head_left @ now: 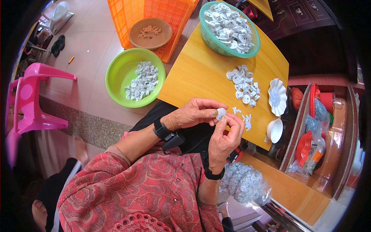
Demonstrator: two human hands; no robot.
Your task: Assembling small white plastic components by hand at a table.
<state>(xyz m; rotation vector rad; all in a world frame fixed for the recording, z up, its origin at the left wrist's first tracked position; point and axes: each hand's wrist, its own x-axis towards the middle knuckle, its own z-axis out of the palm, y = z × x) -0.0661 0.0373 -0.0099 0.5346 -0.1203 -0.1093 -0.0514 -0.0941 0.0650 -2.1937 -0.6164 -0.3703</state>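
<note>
White disc [221, 113] sits between left hand [193, 113] and right hand [225, 142], each grip pinching it — teal basket [206, 34] holds white parts [230, 29].

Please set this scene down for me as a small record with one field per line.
Left hand: pinching a round white part
Right hand: thumb and fingers on the same part
Table: yellow-brown wood
Far end of table: teal basket heaped with white parts
Near the hands: loose white pile, smaller white pieces
By the right edge: scalloped white dish, white cup
Left of table: lime-green basin holding white parts
Beyond basin: brown bowl with small brownish pieces, orange crate
</note>
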